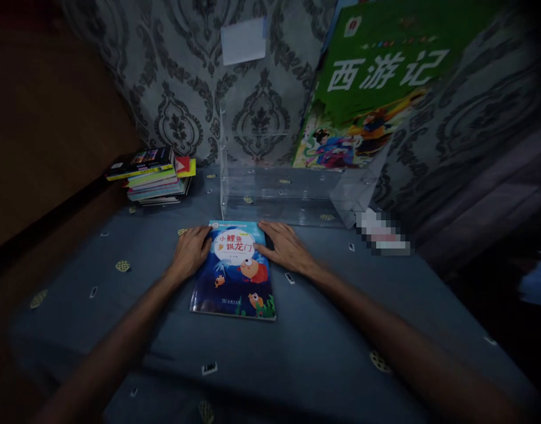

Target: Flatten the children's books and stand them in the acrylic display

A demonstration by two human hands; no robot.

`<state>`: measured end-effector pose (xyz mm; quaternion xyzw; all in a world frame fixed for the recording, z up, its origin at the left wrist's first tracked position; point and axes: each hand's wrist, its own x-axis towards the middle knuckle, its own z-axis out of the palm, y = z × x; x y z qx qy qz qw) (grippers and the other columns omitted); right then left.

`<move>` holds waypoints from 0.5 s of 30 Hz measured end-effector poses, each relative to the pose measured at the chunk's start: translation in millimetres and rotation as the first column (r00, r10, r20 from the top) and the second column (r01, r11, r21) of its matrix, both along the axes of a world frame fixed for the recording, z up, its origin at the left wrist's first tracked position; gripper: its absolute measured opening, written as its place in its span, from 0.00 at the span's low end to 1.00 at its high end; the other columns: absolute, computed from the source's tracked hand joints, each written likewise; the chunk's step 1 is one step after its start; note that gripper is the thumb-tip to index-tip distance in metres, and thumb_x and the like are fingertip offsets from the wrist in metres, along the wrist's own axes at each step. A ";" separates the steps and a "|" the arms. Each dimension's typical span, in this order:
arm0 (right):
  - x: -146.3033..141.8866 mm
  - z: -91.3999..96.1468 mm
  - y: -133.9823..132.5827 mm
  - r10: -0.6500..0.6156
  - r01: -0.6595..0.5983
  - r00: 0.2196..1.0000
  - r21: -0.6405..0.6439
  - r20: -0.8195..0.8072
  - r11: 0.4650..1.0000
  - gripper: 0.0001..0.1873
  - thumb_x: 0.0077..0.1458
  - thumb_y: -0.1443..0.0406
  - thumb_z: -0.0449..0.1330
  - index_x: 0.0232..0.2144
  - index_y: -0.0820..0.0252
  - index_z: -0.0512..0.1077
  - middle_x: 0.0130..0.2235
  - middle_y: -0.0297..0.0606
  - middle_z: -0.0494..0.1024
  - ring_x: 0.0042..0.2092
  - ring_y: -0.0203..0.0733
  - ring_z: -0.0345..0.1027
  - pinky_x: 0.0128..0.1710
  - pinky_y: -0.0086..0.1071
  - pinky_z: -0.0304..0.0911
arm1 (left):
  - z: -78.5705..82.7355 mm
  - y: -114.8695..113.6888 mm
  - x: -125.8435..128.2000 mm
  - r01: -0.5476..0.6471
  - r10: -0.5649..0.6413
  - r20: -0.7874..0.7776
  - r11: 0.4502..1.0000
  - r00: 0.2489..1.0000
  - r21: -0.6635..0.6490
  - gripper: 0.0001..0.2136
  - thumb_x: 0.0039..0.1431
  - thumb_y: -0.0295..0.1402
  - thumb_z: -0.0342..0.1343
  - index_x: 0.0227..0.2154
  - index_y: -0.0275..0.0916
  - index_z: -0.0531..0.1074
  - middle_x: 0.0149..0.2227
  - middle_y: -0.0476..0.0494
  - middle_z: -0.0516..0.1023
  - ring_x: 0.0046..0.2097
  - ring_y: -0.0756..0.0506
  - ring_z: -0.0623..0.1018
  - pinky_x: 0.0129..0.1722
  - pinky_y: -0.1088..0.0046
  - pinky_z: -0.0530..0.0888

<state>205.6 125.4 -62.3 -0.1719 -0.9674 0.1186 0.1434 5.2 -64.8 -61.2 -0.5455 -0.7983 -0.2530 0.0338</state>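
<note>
A blue children's picture book point(235, 288) with cartoon fish and red Chinese characters on its cover lies face up on the blue-grey patterned cloth. At its upper left edge is my left hand point(191, 250), fingers forward and thumb against the side of the book. My right hand point(288, 244) grips the upper right edge, its thumb resting over the cover. Just beyond the book stands a clear acrylic book stand point(274, 209). A large green book point(376, 112) with white characters and painted figures leans upright in its right part.
To the left at the back is an untidy stack of books point(158, 176). A blurred-out white item point(382, 232) lies right of the stand. A white paper point(244, 41) is near the patterned wall point(177, 118). The cloth-covered surface point(323, 335) drops off at the right.
</note>
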 end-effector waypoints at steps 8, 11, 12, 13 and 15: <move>-3.8 -1.2 6.7 -0.036 0.027 0.997 -0.119 -0.075 0.993 0.29 0.59 0.55 0.56 0.58 0.64 0.67 0.59 0.48 0.72 0.59 0.55 0.63 0.59 0.50 0.56 | 6.6 6.7 -5.9 0.016 -0.050 -0.186 0.984 0.981 -0.177 0.21 0.64 0.30 0.43 0.57 0.29 0.64 0.60 0.30 0.70 0.62 0.36 0.67 0.60 0.54 0.65; -1.4 -5.3 8.6 -0.015 0.003 0.996 -0.130 -0.089 0.991 0.28 0.60 0.56 0.55 0.59 0.64 0.66 0.60 0.48 0.71 0.60 0.54 0.62 0.61 0.50 0.55 | 17.3 8.0 -5.7 0.020 -0.073 -0.225 0.973 0.972 -0.229 0.18 0.63 0.31 0.45 0.54 0.32 0.67 0.54 0.32 0.75 0.56 0.35 0.71 0.55 0.54 0.68; -0.7 -6.0 8.7 -0.006 -0.005 0.996 -0.127 -0.087 0.992 0.28 0.61 0.56 0.55 0.59 0.64 0.66 0.61 0.48 0.70 0.61 0.53 0.62 0.61 0.50 0.54 | 19.8 8.3 -5.4 0.024 -0.080 -0.230 0.971 0.970 -0.236 0.17 0.62 0.31 0.45 0.52 0.33 0.68 0.51 0.33 0.76 0.54 0.35 0.72 0.54 0.54 0.69; 0.0 -6.4 8.5 0.001 -0.012 0.996 -0.122 -0.085 0.993 0.28 0.61 0.55 0.54 0.60 0.64 0.66 0.62 0.48 0.69 0.61 0.53 0.61 0.62 0.50 0.53 | 21.3 8.5 -4.9 0.028 -0.084 -0.231 0.971 0.969 -0.236 0.17 0.62 0.31 0.45 0.51 0.34 0.69 0.50 0.33 0.77 0.53 0.35 0.72 0.53 0.55 0.69; 0.8 -6.3 6.9 0.014 -0.022 0.997 -0.104 -0.076 0.994 0.28 0.63 0.56 0.52 0.60 0.63 0.65 0.63 0.48 0.67 0.63 0.53 0.59 0.63 0.51 0.51 | 21.4 9.0 -4.0 0.021 -0.070 -0.219 0.975 0.973 -0.219 0.16 0.62 0.31 0.45 0.51 0.34 0.69 0.48 0.33 0.77 0.52 0.35 0.72 0.52 0.55 0.69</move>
